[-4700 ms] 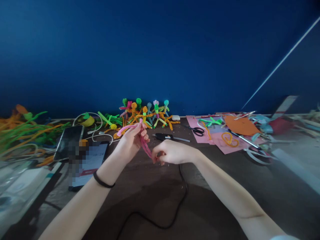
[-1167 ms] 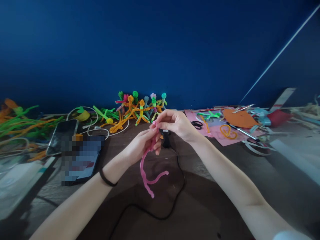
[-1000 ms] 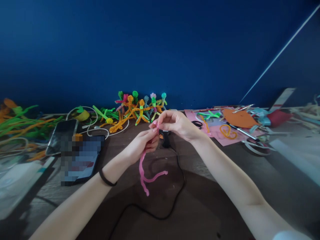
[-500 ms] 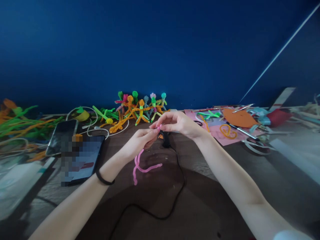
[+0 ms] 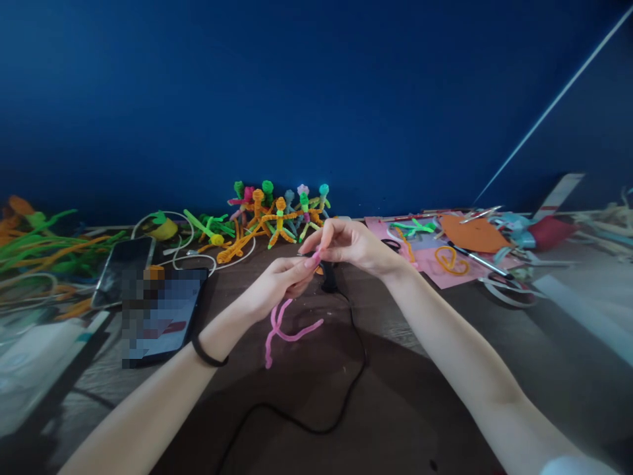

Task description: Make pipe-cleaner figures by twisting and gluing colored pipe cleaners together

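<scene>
A pink pipe cleaner [image 5: 297, 335] is held in the air above the dark table. Its two fuzzy ends hang below my left hand [image 5: 279, 280], crossing each other, one pointing down and one curving right. My left hand is closed round its middle, thumb on top. The fingertips of my right hand [image 5: 349, 247] pinch the upper pink end beside the left thumb. The part inside the left fingers is hidden. Just behind the hands lies a black device [image 5: 327, 277] with a cord, partly covered.
Pipe-cleaner figures [image 5: 279, 221] in several colours stand by the blue wall. At left lie a phone [image 5: 123, 267], a tablet-like screen [image 5: 173, 323] and green and orange pipe cleaners [image 5: 54, 254]. Pink paper [image 5: 440, 277], an orange sheet [image 5: 472, 234] and a pen [image 5: 479, 260] lie right. A black cord [image 5: 353, 389] crosses the table.
My right fingertips have shifted slightly, and more of the pink end shows between the two hands. The hanging ends have moved a little to the right.
</scene>
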The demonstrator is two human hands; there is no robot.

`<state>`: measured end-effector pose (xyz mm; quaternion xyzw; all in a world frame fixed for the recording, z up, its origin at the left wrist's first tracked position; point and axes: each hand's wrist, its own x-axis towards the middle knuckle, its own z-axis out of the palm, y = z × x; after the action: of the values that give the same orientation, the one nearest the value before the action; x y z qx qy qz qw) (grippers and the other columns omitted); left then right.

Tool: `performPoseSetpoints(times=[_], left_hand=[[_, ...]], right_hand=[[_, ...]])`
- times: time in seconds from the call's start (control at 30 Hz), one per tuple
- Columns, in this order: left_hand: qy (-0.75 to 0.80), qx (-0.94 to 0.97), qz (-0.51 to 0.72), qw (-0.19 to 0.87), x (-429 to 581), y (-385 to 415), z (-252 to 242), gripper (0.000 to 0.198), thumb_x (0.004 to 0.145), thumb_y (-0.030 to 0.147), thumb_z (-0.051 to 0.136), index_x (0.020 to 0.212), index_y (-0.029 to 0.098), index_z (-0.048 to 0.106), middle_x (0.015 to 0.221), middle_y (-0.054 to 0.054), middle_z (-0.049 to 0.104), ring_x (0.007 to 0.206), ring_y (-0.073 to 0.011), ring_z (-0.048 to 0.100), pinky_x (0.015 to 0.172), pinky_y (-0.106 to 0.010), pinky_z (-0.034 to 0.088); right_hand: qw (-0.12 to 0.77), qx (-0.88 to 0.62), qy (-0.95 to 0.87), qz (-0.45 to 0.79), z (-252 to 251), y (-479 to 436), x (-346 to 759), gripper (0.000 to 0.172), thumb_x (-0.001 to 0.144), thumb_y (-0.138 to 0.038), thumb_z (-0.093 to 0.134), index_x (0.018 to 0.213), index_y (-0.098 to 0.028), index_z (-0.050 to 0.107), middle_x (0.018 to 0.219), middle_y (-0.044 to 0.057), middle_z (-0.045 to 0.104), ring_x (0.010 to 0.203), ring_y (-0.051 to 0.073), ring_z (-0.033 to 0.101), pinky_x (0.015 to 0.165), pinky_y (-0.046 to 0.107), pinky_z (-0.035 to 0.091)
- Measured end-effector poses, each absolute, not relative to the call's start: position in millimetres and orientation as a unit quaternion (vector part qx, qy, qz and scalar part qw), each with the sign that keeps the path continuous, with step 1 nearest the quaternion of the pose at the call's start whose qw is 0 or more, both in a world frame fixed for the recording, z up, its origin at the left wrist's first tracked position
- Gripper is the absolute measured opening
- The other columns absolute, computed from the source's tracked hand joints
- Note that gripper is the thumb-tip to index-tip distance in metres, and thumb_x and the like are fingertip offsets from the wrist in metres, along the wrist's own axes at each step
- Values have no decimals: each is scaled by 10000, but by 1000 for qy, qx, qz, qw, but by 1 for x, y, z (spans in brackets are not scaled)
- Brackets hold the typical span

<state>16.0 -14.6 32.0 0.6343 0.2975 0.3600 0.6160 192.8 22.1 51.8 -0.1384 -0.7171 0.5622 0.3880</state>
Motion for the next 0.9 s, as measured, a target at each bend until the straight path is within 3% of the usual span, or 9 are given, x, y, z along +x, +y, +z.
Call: performPoseSetpoints(times=[0.27,0.53,0.9], left_hand=[[406,726,361,422,8,-18,52,370,819,388,465,540,168,364,518,47,286,477,-70,241,445,-237,171],[417,774,303,367,4,-20,61,362,823,409,452,562,168,382,531,49,264,479,-68,239,439,-227,175],[426,798,270,329,4,-22,62,405,828,431,432,531,175,328,488,56,259,453,-67,254,434,-223,191]], right_hand=[[407,-192,-737,503,54,24,194,239,731,-208,654,953,-176,573,929,31,639,834,117,602,758,260,483],[408,-234,-812,345,60,14,194,122,743,-237,635,840,-173,668,813,25,656,753,128,595,684,258,476],[398,-274,-833,269,64,9,195,119,759,-271,617,802,-174,672,783,29,660,734,146,593,653,266,455]])
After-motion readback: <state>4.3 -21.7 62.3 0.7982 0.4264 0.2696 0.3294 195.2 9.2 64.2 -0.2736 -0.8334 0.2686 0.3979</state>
